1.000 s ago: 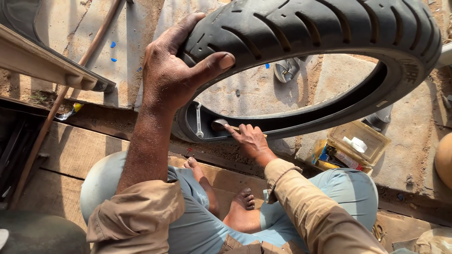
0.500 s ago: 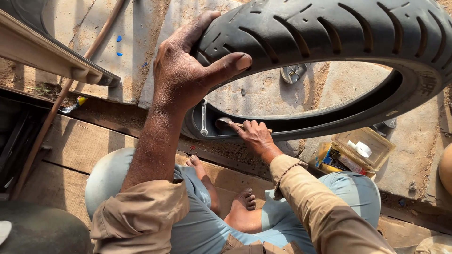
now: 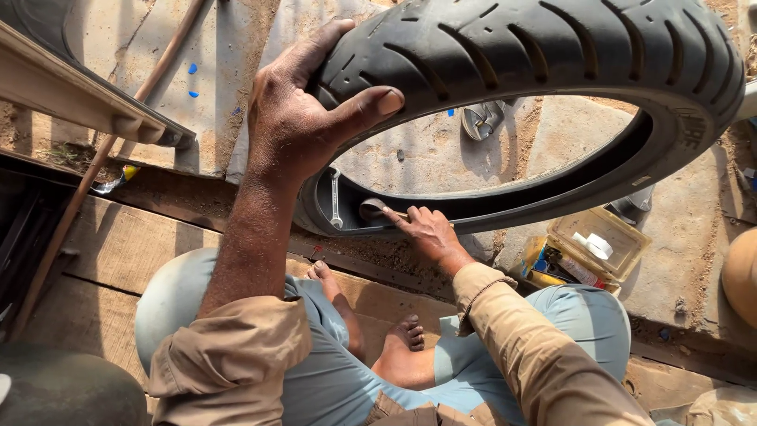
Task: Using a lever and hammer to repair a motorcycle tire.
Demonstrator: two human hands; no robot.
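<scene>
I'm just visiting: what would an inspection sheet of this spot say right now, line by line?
Surface: wooden planks under the seated person, sandy concrete slab beyond.
Job's things: black tyre stood on edge; a small tool pressed inside its lower rim; a spanner resting there.
Clutter: open clear plastic box of small parts, a sandal, a long wooden stick.
Grip: left hand clasps the tread on top; right hand holds the small tool against the inner rim.
Cables: nothing seen.
Surroundings: a metal frame at left, a second tyre at bottom left.
</scene>
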